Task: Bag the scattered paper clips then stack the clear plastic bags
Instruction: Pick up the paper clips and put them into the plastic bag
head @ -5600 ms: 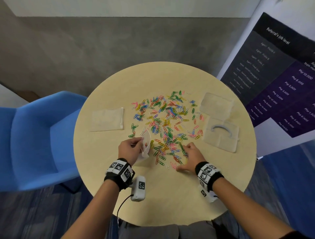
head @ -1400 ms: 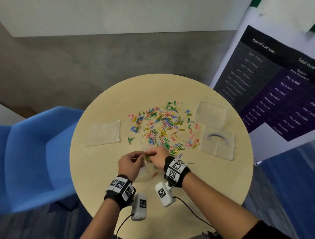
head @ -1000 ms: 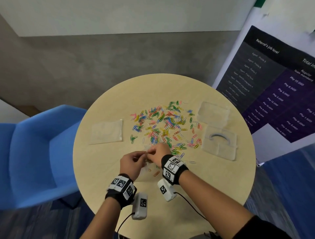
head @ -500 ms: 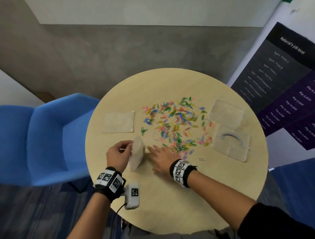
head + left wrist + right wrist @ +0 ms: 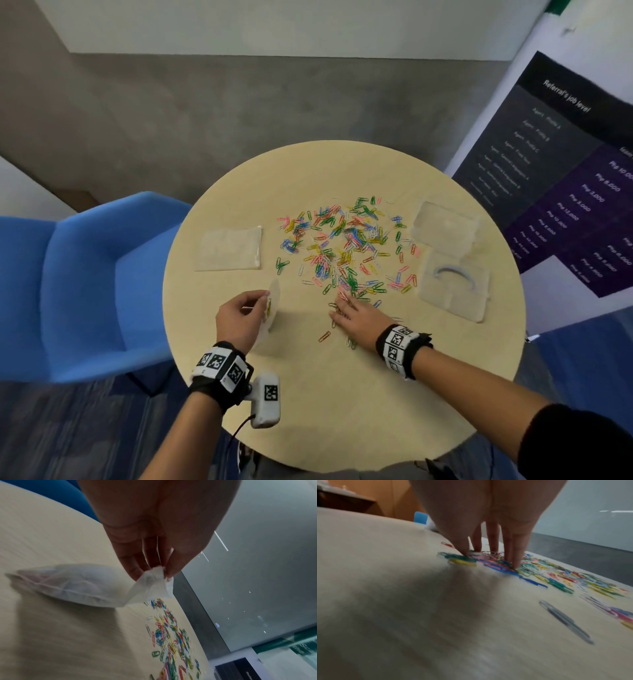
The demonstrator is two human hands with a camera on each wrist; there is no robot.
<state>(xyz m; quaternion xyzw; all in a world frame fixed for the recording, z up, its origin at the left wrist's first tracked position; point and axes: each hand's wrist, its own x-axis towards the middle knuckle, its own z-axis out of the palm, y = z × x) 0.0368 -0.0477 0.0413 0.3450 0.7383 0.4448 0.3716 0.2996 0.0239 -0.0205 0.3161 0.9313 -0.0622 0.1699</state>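
Coloured paper clips [image 5: 346,246] lie scattered over the middle of the round table [image 5: 342,377]. My left hand [image 5: 239,317] pinches the top edge of a small clear plastic bag [image 5: 272,308] that stands on the table with a few clips inside; in the left wrist view the bag [image 5: 82,585] hangs from my fingertips [image 5: 164,572]. My right hand [image 5: 356,320] lies flat with straight fingers on the near edge of the clip pile, fingertips [image 5: 515,563] pressing on clips [image 5: 501,566].
A flat stack of clear bags [image 5: 229,248] lies at the table's left. Two clear plastic lids or trays [image 5: 452,281] sit at the right, one [image 5: 443,224] farther back. A blue chair [image 5: 85,281] stands left of the table, a poster [image 5: 565,171] to the right.
My right hand left the bag's mouth and moved right onto the clip pile. The left hand still holds the bag, now a little left of where it was.
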